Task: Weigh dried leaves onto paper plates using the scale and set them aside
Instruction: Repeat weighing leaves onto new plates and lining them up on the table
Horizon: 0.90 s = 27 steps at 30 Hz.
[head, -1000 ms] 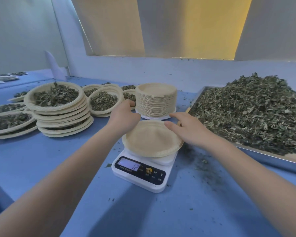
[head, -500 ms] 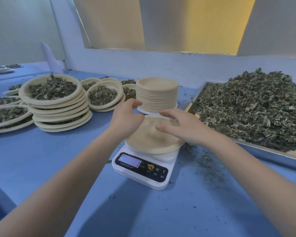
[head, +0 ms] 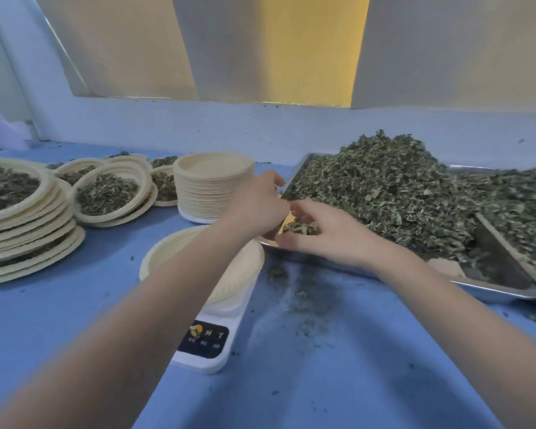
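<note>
An empty paper plate (head: pixel 167 252) sits on the white scale (head: pixel 208 345), and my left forearm crosses above it. Both hands are at the near-left corner of the metal tray (head: pixel 492 289), which holds a big heap of dried leaves (head: pixel 384 193). My right hand (head: pixel 331 239) curls its fingers round a small clump of leaves (head: pixel 300 227). From the other side, my left hand (head: pixel 254 202) bends its fingers onto the same clump, thumb raised, with its fingertips hidden.
A tall stack of empty plates (head: pixel 212 187) stands behind the scale. Stacks of leaf-filled plates (head: pixel 22 224) and more filled plates (head: pixel 109 193) crowd the left. A second tray (head: pixel 508 239) overlaps at the right. Leaf crumbs (head: pixel 307 298) litter the blue table.
Both hands have let go of the plate on the scale and moved right to the tray corner, where they now close on leaves. The camera has swung right.
</note>
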Available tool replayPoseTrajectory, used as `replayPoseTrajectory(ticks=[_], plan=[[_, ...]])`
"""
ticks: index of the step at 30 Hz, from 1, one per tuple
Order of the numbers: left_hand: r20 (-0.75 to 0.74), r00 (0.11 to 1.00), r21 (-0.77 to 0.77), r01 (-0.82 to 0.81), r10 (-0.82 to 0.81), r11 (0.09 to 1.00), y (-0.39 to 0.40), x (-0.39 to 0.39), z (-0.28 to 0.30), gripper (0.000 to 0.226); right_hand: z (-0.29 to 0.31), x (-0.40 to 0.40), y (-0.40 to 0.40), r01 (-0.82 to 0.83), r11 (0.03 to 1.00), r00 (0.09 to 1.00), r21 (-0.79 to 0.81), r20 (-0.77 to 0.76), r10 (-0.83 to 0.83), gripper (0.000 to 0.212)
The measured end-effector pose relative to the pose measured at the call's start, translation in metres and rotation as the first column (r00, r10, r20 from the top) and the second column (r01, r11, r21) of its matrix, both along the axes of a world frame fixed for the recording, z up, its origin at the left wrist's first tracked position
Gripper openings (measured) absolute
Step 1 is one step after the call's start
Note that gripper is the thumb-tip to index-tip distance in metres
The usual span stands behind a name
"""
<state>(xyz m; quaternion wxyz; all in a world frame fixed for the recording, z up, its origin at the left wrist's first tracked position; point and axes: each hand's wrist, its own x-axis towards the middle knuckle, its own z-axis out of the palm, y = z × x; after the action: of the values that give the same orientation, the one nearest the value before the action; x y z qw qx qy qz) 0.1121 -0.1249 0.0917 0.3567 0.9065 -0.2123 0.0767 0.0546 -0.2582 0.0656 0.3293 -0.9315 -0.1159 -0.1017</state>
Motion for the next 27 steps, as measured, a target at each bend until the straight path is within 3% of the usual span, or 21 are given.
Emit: replayPoseTrajectory(ticks=[4, 7, 11, 14, 27], plan=[[-0.024, 0.999, -0.065, -0.033, 0.031, 0.997, 0.008, 0.001, -0.005, 0.039, -0.001, -0.011, 0.007, -0.113, 0.982, 0.993, -0.149, -0.057, 0.105, 0.077], [-0.028, 0.996, -0.086, -0.085, 0.083, 0.993, 0.029, -0.001, -0.012, 0.038, -0.008, -0.009, 0.033, -0.173, 0.924, 0.985, -0.34, -0.067, 0.16, 0.101], [-0.029, 0.982, -0.175, -0.187, 0.185, 0.967, 0.071, -0.004, -0.017, 0.038, -0.023, -0.005, 0.065, -0.258, 0.856, 0.965, -0.447, -0.151, 0.213, 0.128], [-0.034, 0.974, -0.227, -0.228, 0.226, 0.947, 0.101, -0.007, -0.019, 0.035, -0.027, 0.002, 0.078, -0.253, 0.795, 0.967, -0.551, -0.162, 0.195, 0.133], [-0.06, 0.972, -0.254, -0.233, 0.225, 0.939, 0.137, -0.012, -0.026, 0.037, -0.013, 0.015, 0.098, -0.282, 0.699, 0.95, -0.657, -0.292, 0.108, 0.144]])
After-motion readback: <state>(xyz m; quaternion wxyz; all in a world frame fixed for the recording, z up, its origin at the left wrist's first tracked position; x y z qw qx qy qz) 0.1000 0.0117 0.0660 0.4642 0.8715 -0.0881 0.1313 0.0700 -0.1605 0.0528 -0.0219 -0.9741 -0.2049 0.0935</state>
